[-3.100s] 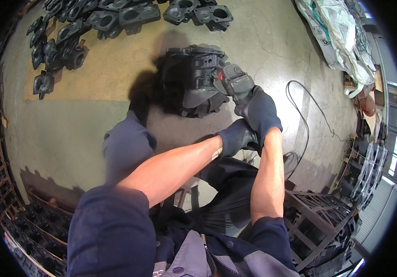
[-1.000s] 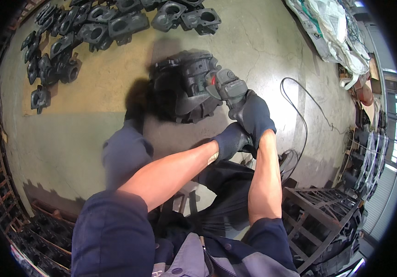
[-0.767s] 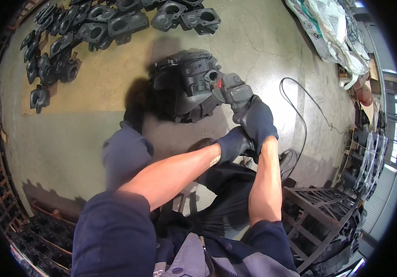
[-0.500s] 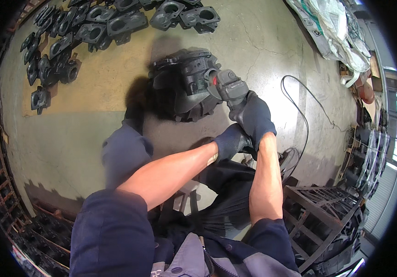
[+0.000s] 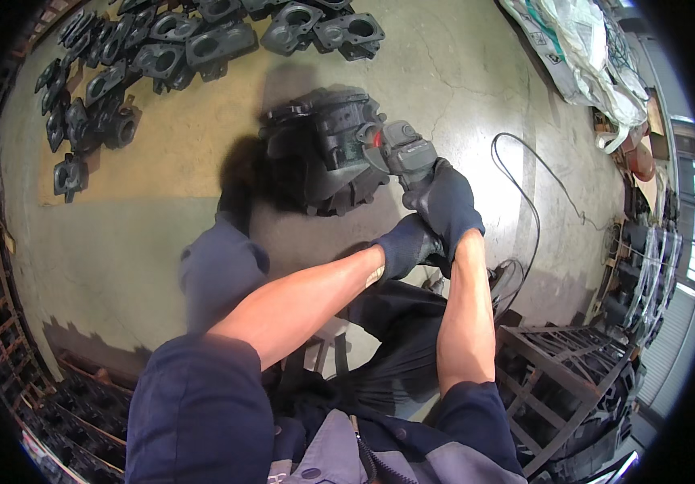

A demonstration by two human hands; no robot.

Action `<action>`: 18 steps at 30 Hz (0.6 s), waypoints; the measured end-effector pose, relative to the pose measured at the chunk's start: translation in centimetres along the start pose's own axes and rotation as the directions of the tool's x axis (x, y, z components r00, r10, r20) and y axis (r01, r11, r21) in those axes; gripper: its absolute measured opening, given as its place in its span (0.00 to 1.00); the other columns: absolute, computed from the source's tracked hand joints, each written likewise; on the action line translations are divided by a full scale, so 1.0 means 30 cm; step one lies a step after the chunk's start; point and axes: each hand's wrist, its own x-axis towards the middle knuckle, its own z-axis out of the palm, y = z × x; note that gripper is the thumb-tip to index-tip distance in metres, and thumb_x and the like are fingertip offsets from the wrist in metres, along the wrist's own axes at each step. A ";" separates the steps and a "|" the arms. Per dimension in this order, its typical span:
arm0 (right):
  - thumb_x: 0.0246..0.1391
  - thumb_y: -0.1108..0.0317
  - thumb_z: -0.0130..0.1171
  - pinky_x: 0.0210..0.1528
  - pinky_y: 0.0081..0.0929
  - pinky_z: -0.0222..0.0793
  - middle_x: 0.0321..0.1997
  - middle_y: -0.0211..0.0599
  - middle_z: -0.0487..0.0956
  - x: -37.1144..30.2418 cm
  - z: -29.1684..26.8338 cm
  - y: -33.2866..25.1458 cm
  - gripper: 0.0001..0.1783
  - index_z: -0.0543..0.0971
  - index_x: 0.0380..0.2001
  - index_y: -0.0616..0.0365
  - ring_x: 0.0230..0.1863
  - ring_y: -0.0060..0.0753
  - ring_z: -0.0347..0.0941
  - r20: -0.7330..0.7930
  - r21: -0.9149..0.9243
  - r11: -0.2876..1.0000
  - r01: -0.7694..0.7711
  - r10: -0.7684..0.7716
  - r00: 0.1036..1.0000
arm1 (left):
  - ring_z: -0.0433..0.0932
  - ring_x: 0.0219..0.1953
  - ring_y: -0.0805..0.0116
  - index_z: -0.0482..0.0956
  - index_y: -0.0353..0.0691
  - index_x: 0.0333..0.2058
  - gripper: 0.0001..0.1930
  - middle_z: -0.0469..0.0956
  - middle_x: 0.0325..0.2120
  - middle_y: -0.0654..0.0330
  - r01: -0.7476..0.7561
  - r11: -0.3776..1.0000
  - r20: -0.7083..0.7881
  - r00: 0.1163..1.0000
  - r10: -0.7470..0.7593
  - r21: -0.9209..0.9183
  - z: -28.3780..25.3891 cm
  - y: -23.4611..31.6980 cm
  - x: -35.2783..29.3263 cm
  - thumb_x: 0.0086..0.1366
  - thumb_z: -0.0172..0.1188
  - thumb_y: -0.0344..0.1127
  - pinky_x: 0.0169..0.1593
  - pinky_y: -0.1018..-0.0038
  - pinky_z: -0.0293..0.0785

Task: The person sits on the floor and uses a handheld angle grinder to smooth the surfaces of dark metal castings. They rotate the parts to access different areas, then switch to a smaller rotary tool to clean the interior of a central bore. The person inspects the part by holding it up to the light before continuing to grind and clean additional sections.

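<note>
Both my gloved hands are closed around the body of a grey angle grinder (image 5: 409,153). My right hand (image 5: 447,203) wraps the part just behind its head. Lower down, my left hand (image 5: 409,246) grips its rear end, whose details the gloves hide. The grinder's head, with a red part by its disc, is at the right side of a large black metal casting (image 5: 339,133). That casting sits on the floor ahead of me; whether the disc touches it I cannot tell.
Several black flanged castings (image 5: 222,44) lie in rows on a tan sheet (image 5: 178,153) at the far left. A black cable (image 5: 535,218) loops over the floor to the right. White sacks (image 5: 577,48) lie at the far right, a metal rack (image 5: 553,363) at the near right.
The grinder and my hands have barely shifted, staying at the casting's right side. My left forearm has moved very slightly to the right.
</note>
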 end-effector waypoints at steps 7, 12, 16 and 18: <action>0.37 0.59 0.71 0.48 0.42 0.76 0.39 0.58 0.83 -0.002 -0.008 0.003 0.31 0.77 0.44 0.65 0.45 0.58 0.80 0.010 0.027 0.999 -0.042 0.042 0.999 | 0.80 0.37 0.74 0.81 0.31 0.39 0.10 0.84 0.35 0.57 0.111 0.982 0.003 0.994 -0.112 -0.155 0.016 0.035 -0.002 0.58 0.67 0.26 0.40 0.73 0.79; 0.37 0.60 0.68 0.44 0.42 0.75 0.37 0.60 0.82 0.016 0.010 0.040 0.28 0.78 0.41 0.68 0.41 0.60 0.80 -0.055 0.030 0.999 0.015 -0.013 0.998 | 0.80 0.37 0.74 0.82 0.30 0.37 0.09 0.85 0.33 0.54 0.088 0.995 -0.026 0.996 -0.089 -0.049 0.013 0.054 0.004 0.57 0.67 0.26 0.43 0.72 0.79; 0.36 0.60 0.68 0.44 0.42 0.75 0.37 0.59 0.82 0.028 -0.003 -0.021 0.29 0.77 0.41 0.68 0.41 0.60 0.80 -0.062 0.017 0.999 0.027 -0.026 0.998 | 0.81 0.39 0.72 0.82 0.30 0.38 0.11 0.85 0.33 0.54 0.015 0.996 -0.004 1.000 -0.016 -0.085 -0.027 0.020 0.018 0.57 0.68 0.26 0.45 0.70 0.78; 0.37 0.60 0.69 0.45 0.42 0.75 0.37 0.59 0.82 0.029 -0.005 -0.036 0.29 0.77 0.42 0.68 0.41 0.60 0.80 -0.050 0.020 0.999 0.027 -0.026 0.998 | 0.82 0.40 0.70 0.81 0.30 0.40 0.13 0.85 0.36 0.55 0.015 0.988 0.017 1.000 -0.013 -0.153 -0.039 -0.007 0.026 0.57 0.69 0.27 0.45 0.70 0.79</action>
